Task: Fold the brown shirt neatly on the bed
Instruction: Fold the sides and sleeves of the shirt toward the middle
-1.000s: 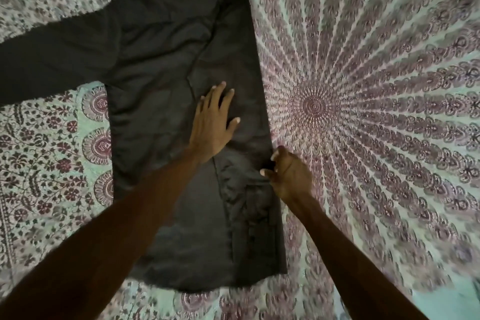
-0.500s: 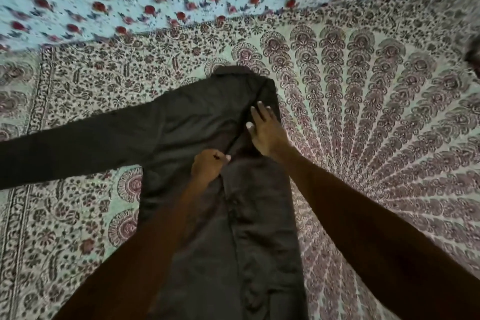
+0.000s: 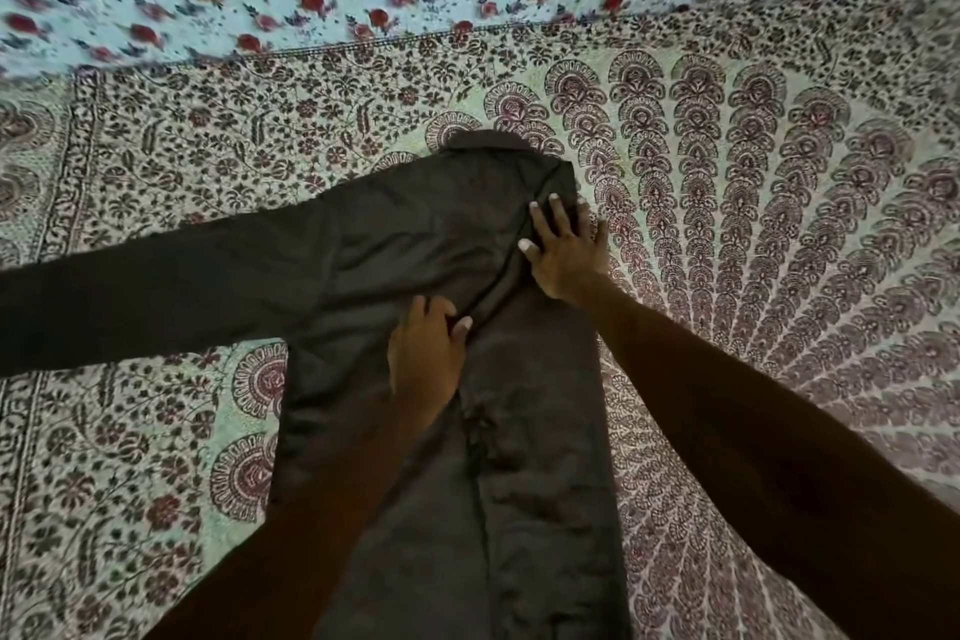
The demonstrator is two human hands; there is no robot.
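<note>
- Smoothing step, agreed? Where's the brown shirt (image 3: 415, 244)?
- Agreed. It lies flat on the bed (image 3: 779, 234), collar (image 3: 488, 146) at the far end, hem running out of frame toward the person. Its right side is already folded in over the body. The other sleeve (image 3: 156, 286) lies stretched out to the left.
- Hands?
- Right hand (image 3: 563, 250) is spread flat, fingers straight, pressing the folded shoulder just below the collar, with the outer fingers overhanging onto the bed. Left hand (image 3: 426, 353) sits mid-chest with fingers curled, and seems to nip a ridge of cloth where the fold edge runs.
- What makes it a good pass?
- My read: pin the shoulder with the flat palm. Then draw the pinched ridge down along the fold line so the diagonal creases between the hands go out. The outer edge should end straight, collar to hem. No sideways tug, since whatever is tucked underneath can't be seen and may bunch.
- Risk?
- The cloth looks thin and likely slides on the bed, so light pressure. The spread sleeve probably comes next.
</note>
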